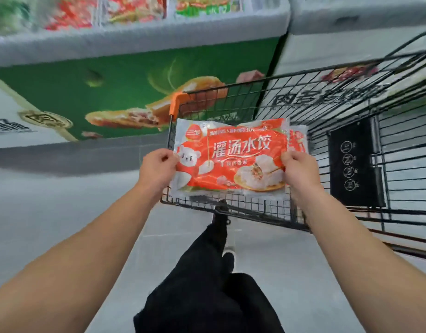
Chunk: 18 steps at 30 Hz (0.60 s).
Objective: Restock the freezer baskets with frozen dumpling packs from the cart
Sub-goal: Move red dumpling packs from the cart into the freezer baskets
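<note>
A flat orange-red frozen dumpling pack (231, 155) with white lettering is held face-up over the near end of the black wire cart (351, 97). My left hand (158, 168) pinches its left edge and my right hand (298, 168) grips its right edge. A second pack of the same kind (298, 140) shows behind its right end, and whether my right hand holds it too is unclear. The chest freezer (135, 42) with its grey rim runs across the top left, with blurred colourful packs (75, 13) inside.
The freezer front carries a green food poster (111, 92). The cart has an orange handle corner (177, 102) and a black sign panel (353, 162) on its right side. A second white freezer (351, 44) stands behind the cart. My dark-trousered legs (207, 284) stand on the grey floor tiles.
</note>
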{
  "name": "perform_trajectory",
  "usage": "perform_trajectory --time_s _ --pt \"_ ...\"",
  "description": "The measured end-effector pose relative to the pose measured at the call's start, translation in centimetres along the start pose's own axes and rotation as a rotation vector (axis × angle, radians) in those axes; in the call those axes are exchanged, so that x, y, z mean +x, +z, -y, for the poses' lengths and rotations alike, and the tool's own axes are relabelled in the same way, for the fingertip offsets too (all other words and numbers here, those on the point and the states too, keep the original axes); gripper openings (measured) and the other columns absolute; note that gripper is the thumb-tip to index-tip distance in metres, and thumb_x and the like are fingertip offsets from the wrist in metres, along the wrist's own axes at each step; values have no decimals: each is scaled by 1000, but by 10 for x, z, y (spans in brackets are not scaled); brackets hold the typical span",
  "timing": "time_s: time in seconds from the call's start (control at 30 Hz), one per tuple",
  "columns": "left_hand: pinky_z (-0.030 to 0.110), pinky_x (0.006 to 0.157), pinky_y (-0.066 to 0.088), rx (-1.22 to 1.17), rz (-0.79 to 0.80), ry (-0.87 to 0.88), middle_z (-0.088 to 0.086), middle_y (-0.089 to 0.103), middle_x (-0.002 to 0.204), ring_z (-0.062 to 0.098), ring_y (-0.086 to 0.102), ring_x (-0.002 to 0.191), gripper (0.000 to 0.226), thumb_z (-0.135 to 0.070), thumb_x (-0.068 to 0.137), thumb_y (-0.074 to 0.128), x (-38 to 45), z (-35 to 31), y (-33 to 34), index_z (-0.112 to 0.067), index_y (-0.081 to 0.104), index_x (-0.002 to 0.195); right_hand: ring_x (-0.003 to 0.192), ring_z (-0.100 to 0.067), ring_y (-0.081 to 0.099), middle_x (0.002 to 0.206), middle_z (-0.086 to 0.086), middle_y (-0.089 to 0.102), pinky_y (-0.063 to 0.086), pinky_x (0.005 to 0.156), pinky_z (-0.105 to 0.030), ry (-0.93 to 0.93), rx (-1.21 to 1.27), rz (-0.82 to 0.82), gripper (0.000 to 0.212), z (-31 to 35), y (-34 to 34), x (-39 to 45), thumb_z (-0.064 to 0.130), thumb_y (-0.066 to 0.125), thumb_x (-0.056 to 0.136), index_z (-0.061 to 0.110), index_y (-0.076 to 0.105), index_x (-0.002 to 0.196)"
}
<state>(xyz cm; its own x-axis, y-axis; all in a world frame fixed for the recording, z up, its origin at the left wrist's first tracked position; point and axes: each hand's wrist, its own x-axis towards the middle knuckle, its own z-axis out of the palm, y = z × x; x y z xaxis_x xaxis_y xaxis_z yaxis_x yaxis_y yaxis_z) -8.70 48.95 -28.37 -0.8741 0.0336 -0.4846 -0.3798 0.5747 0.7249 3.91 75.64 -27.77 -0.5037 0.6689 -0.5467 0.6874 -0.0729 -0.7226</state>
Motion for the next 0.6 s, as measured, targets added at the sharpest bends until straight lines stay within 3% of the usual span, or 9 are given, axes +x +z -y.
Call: perform_trajectory --time_s 0.13,0.3,0.47,0.6 --pt "34 67 45 -96 -61 87 0 63 72 17 55 69 19 -14 91 64 -50 -13 -39 -17 67 72 70 -19 59 67 4 62 45 66 -33 -79 95 27 28 23 -12 -46 13 55 95 12 62 68" --pt "31 64 41 -140 -157 140 -5 62 67 15 52 66 21 -18 92 64 -98 -8 -95 -19 67 71 90 -27 69 91 -7 74 54 78 -43 -149 126 92 22 49 -6 -96 18 59 94 14 69 75" --pt "37 68 45 -203 -216 108 0 63 69 21 55 72 23 -15 93 63 -125 5 -143 -18 67 70 79 -22 68 84 -5 71 56 68 -32 -172 179 150 29 79 13 -146 13 54 100 13 64 73" --pt "42 75 52 -227 -262 95 -1 66 78 23 60 82 24 -15 92 63 -131 12 -185 -20 68 70 73 -19 68 82 -5 70 57 67 -34 -165 193 203 27 100 41 -176 12 53 101 13 63 76"
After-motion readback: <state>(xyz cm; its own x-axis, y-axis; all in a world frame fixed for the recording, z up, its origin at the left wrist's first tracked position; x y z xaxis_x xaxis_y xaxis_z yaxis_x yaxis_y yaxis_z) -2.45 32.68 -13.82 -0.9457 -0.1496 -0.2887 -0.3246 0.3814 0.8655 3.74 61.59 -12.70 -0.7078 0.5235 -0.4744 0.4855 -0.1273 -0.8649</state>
